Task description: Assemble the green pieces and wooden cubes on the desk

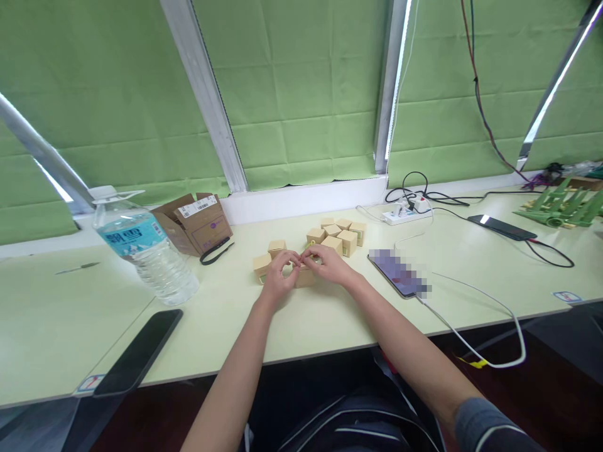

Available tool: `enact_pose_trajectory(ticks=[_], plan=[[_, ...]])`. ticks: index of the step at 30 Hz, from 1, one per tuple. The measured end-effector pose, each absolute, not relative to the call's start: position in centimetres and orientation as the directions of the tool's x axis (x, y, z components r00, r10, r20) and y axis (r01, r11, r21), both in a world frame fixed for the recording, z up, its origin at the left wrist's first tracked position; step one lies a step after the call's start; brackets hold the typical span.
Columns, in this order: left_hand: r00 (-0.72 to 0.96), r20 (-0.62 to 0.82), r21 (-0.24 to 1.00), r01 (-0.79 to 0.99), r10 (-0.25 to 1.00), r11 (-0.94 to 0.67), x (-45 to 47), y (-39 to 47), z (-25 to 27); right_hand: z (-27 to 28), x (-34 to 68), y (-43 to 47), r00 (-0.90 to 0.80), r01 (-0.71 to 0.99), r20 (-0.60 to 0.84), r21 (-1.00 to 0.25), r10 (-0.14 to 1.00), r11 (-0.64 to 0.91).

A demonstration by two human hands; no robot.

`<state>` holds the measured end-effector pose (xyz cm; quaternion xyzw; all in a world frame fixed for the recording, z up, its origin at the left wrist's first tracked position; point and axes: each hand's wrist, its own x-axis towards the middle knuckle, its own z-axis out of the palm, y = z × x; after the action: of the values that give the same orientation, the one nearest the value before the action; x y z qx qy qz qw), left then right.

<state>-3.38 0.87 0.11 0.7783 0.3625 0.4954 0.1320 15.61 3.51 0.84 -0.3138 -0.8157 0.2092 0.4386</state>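
A small tan cardboard box [305, 278] sits on the table between my hands. My left hand [281, 276] is closed in a pinch at the upper left of this box, thumb and forefinger curved into a ring. From the other side my right hand [327, 263] pinches at its top edge, so the fingertips of both hands meet there. The fingers cover the top of the box, and what lies under them is hidden. A small yellow-green thing [310, 243] shows just behind the fingertips, too small to name. Left of my hands stand two more small boxes [262, 269].
Several small boxes [347, 242] cluster behind my right hand. At left are a large water bottle [160, 263], an open carton [198, 227] and a black phone [139, 351]. A cabled phone [398, 273], power strip [406, 215], another phone [502, 227] and green plastic parts [563, 207] lie right.
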Motion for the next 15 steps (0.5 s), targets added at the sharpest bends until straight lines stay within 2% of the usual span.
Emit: enact_pose_trajectory(ticks=[6,15], plan=[[0.244,0.687,0.564,0.415,0.685,-0.714,-3.64,1.26,-0.23,0.45,15.38,3.8,-0.407,0.312,0.586,-0.632,0.7,0.71],[0.209,0.679,0.577,0.44,0.704,-0.688,-3.47,1.24,-0.36,0.45,15.35,3.66,-0.485,0.148,0.469,-0.788,0.738,0.598]])
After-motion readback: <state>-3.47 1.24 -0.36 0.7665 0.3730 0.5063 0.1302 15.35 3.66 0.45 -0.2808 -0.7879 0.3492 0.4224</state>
